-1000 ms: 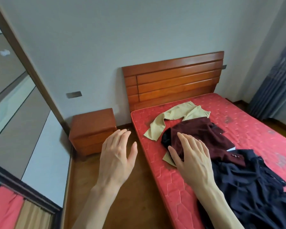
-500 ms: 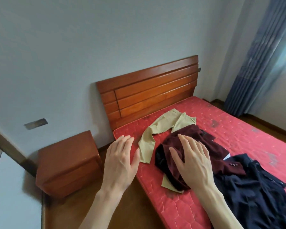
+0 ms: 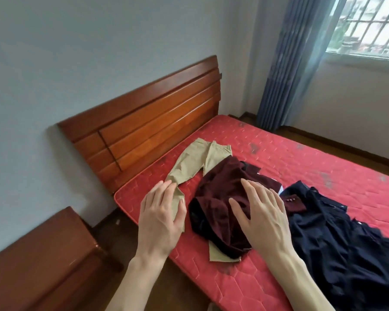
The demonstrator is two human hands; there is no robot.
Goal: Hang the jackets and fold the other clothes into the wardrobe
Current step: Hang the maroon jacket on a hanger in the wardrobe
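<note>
a: what's lying on the bed (image 3: 279, 153)?

b: three garments on the red quilted mattress. a dark maroon jacket (image 3: 220, 198) is crumpled in a heap near the bed's near edge, velvety looking, with a cuff showing small buttons off to its right. under it lie tan trousers (image 3: 195, 160), one leg stretching toward the wooden headboard (image 3: 148, 122), a corner poking out below the maroon heap. just right of that, a navy jacket (image 3: 346, 232) is bunched in deep folds.

a: and the hands?

b: the left hand (image 3: 160, 218) has its fingers straight and close together, over the lower trouser leg; i can't tell if it touches. the right hand (image 3: 261, 214) is spread flat, palm down, over the maroon jacket, holding nothing.

a: anything else?

b: a wooden nightstand (image 3: 43, 261) at lower left, blue curtain (image 3: 290, 63) by a barred window (image 3: 368, 25).
</note>
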